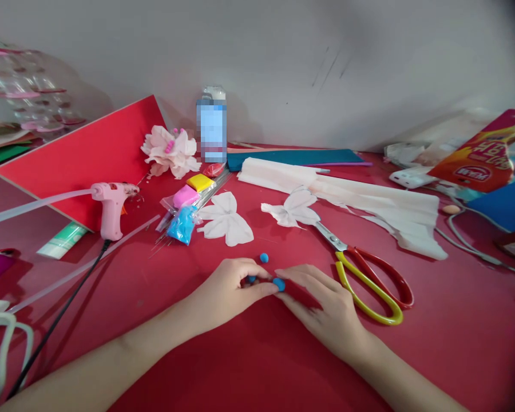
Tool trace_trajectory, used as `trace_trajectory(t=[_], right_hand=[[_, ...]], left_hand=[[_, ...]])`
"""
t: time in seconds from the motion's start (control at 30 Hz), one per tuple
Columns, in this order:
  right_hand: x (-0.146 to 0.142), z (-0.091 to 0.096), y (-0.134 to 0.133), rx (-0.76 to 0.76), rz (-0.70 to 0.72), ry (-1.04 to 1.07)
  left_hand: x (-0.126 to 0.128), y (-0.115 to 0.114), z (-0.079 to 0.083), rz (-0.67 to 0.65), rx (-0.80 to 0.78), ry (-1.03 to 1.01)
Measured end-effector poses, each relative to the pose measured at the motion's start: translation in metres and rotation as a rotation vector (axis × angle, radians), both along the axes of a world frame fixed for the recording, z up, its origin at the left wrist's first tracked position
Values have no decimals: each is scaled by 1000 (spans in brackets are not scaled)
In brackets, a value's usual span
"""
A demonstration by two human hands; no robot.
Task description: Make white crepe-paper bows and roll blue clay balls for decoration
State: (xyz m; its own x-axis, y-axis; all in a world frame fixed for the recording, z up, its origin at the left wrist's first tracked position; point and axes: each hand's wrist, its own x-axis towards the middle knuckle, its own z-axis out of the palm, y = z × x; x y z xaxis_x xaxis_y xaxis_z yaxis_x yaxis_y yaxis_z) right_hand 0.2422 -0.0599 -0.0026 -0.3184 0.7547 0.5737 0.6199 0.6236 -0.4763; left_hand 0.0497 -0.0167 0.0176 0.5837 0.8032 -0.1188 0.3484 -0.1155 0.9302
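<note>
My left hand (236, 286) is closed in a pinch, its thumb tip against a small blue clay ball (278, 284). Another bit of blue clay (250, 279) shows under its curled fingers, partly hidden. From the other side, my right hand (326, 303) has its fingertips and thumb around the same ball. A second blue ball (264, 258) lies on the red table just beyond my hands. Farther back is an opened packet of blue clay (182, 225), beside pink clay (186, 196) and yellow clay (199, 182). White petal-shaped pieces (227, 220) lie near them.
Scissors (369, 274) with red and yellow handles lie by my right hand. A pink glue gun (110, 209) leans at the left, its black cord trailing forward. White crepe paper (347, 194), a paper flower (170, 150) and a phone (213, 129) stand or lie toward the wall.
</note>
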Motion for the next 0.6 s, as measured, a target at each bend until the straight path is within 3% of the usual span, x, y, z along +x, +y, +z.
trace_trajectory(t=[0.6], right_hand=[[-2, 3, -1, -109, -13, 54]], left_hand=[[-8, 6, 5, 127, -38, 31]])
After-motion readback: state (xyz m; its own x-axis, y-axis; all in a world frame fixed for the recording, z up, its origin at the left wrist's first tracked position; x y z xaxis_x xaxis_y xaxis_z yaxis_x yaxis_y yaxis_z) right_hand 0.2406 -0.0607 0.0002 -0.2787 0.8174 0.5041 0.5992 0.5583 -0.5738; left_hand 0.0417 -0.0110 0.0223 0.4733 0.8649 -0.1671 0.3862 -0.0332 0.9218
